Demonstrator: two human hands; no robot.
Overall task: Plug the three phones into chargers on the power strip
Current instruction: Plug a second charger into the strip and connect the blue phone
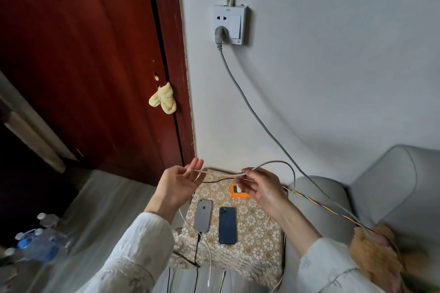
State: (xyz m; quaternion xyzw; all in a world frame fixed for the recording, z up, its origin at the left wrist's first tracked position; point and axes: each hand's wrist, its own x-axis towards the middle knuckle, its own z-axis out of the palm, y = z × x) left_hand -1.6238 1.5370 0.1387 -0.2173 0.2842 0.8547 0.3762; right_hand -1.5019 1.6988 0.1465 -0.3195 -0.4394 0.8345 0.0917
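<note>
Two phones lie face down on a small stool with a floral cover (257,226): a grey phone (203,215) on the left with a cable in its bottom end, and a dark blue phone (227,225) to its right with nothing plugged in. Above them my left hand (177,185) and my right hand (260,185) hold a white charging cable (221,173) stretched between them, each hand pinching one part. The cable loops up and right from my right hand. An orange object (239,194) sits at the stool's far edge, partly hidden by my right hand. No third phone or power strip is clearly in view.
A wall socket (229,24) holds a grey plug whose cord (247,102) runs down to the right. A dark red door (83,66) stands at left, a grey sofa (381,192) at right. Water bottles (35,240) lie at the lower left. Black and white cables (202,259) hang off the stool's front.
</note>
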